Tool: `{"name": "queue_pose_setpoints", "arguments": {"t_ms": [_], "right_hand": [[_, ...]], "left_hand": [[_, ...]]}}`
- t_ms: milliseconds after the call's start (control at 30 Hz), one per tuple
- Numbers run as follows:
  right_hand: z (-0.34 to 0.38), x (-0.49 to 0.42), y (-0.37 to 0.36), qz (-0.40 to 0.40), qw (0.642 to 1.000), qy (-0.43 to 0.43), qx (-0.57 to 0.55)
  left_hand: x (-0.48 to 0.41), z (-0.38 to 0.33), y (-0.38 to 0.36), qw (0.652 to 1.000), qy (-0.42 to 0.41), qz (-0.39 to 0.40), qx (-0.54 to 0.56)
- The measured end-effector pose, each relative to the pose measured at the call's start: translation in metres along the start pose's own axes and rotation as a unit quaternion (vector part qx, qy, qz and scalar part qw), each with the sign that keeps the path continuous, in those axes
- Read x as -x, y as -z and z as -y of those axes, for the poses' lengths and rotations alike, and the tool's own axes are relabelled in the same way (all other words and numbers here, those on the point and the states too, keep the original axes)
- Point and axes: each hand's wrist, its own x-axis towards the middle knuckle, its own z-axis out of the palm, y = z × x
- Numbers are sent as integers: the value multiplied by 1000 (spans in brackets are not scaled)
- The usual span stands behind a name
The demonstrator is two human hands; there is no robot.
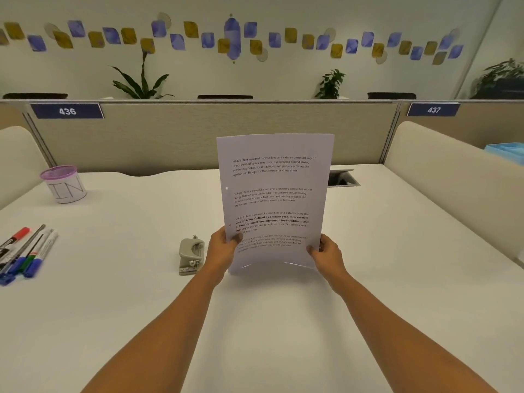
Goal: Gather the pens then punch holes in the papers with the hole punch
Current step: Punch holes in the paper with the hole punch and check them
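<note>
I hold printed papers (273,194) upright above the white desk, their bottom edge near the surface. My left hand (222,249) pinches the lower left edge and my right hand (326,251) pinches the lower right edge. A small punched hole shows near the papers' left margin. The grey hole punch (191,256) lies on the desk just left of my left hand, apart from it. Several pens and markers (25,252) lie bunched together at the desk's left edge.
A purple-rimmed cup marked "IN" (64,184) stands at the back left. A cable port (343,178) is cut into the desk behind the papers. Beige partitions close off the back and both sides. A light blue tray (506,150) shows beyond the right divider.
</note>
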Motion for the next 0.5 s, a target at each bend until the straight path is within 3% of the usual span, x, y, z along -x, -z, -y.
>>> {"name": "queue_pose_setpoints", "arguments": {"t_ms": [267, 500], "right_hand": [[-2, 2, 6, -6, 1000, -3, 13], [30, -14, 33, -59, 994, 95, 12]], "left_hand": [[4, 3, 3, 1000, 5, -18, 23], [-21, -55, 24, 991, -61, -67, 96]]}}
